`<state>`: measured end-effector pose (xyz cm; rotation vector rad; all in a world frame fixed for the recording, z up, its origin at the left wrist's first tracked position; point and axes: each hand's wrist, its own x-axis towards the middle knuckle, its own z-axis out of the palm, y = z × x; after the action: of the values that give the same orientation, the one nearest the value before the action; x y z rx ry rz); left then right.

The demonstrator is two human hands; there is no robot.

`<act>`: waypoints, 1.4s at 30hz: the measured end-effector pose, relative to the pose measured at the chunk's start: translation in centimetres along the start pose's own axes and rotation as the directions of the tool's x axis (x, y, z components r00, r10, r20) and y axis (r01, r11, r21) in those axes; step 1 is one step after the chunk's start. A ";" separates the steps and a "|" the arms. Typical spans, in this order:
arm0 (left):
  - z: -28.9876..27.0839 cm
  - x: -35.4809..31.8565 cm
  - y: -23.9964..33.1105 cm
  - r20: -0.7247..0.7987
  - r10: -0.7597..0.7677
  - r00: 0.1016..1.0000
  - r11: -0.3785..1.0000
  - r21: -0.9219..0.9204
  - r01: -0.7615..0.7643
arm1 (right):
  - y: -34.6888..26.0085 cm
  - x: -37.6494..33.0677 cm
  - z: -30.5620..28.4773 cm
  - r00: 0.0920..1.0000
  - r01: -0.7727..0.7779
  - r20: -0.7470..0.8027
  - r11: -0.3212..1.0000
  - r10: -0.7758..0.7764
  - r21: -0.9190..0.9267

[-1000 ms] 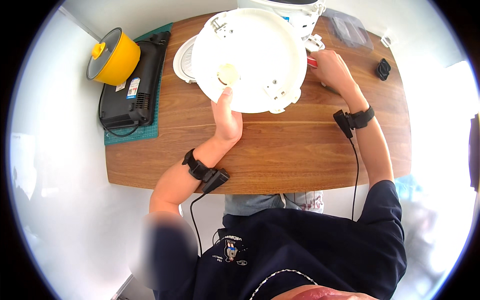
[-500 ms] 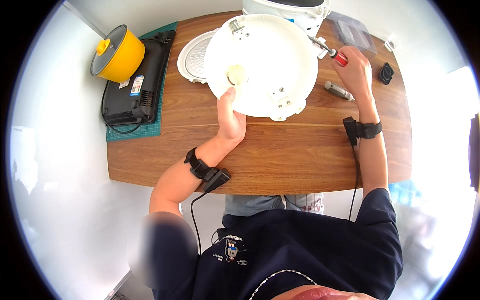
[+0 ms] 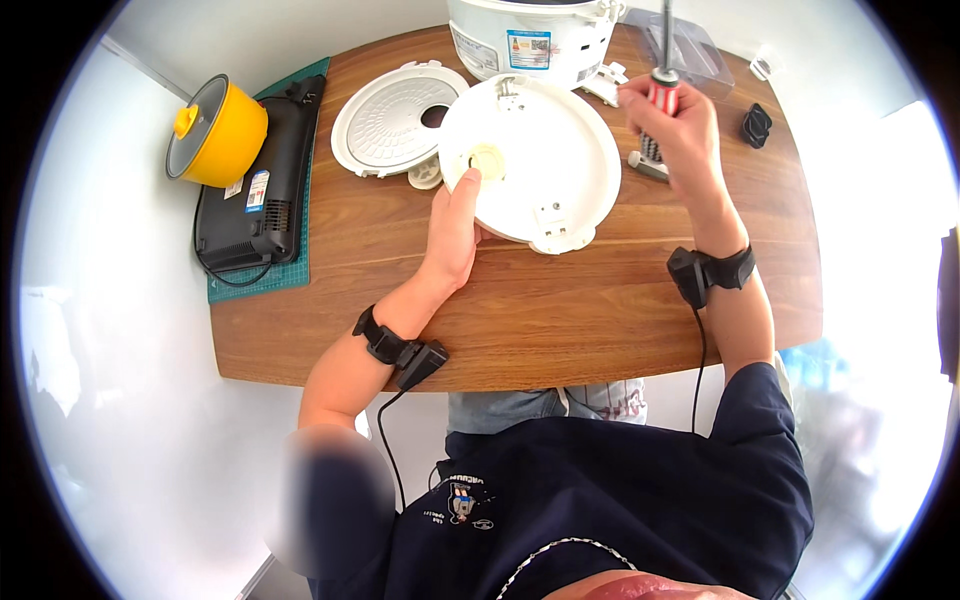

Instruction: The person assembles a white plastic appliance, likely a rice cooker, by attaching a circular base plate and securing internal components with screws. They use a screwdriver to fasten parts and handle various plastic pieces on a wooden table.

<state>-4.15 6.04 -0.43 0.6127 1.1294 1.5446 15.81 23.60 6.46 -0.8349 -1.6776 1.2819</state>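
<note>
My left hand [image 3: 452, 232] holds the near-left rim of a round white appliance lid [image 3: 545, 150] that rests tilted on the wooden table [image 3: 560, 310], thumb on its upper face. My right hand [image 3: 672, 128] is closed around a red-handled screwdriver [image 3: 664, 70], lifted upright just right of the lid, its metal shaft pointing away from me. A white rice-cooker body [image 3: 530, 35] stands right behind the lid.
A round ribbed inner plate [image 3: 392, 118] lies left of the lid. A yellow pot [image 3: 215, 130] sits on a black cooktop [image 3: 265, 185] over a green mat at the far left. A small black object [image 3: 757, 125] and a clear box [image 3: 700, 45] are at the far right.
My right hand reached to the table's right side, closed on the red screwdriver and lifted it upright. My left hand kept hold of the lid, which has tilted down toward the table.
</note>
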 end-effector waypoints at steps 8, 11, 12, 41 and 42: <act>-0.8 0.0 0.5 0.041 0.000 0.999 0.975 0.222 -0.009 | -0.7 -2.5 2.5 0.967 -0.145 0.220 0.988 0.131 0.047; -1.4 0.8 -0.6 0.034 0.258 0.966 0.886 0.390 -0.251 | -0.5 -2.6 2.8 0.959 -0.162 0.241 0.986 0.151 0.026; -1.4 0.8 -0.6 0.005 0.242 0.970 0.895 0.384 -0.225 | -0.5 -2.7 2.9 0.957 -0.169 0.244 0.985 0.158 0.024; 0.2 -1.0 0.5 0.455 0.763 0.458 0.148 0.567 -0.810 | -1.0 -6.1 5.2 0.853 -0.360 0.449 0.923 0.267 0.136; 0.2 -0.9 0.5 0.464 0.764 0.448 0.138 0.561 -0.816 | -1.0 -6.3 5.3 0.853 -0.367 0.445 0.920 0.273 0.139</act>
<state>-3.95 5.26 0.28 2.1541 1.4690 1.8294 13.64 15.65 5.35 -0.7643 -1.7184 1.9582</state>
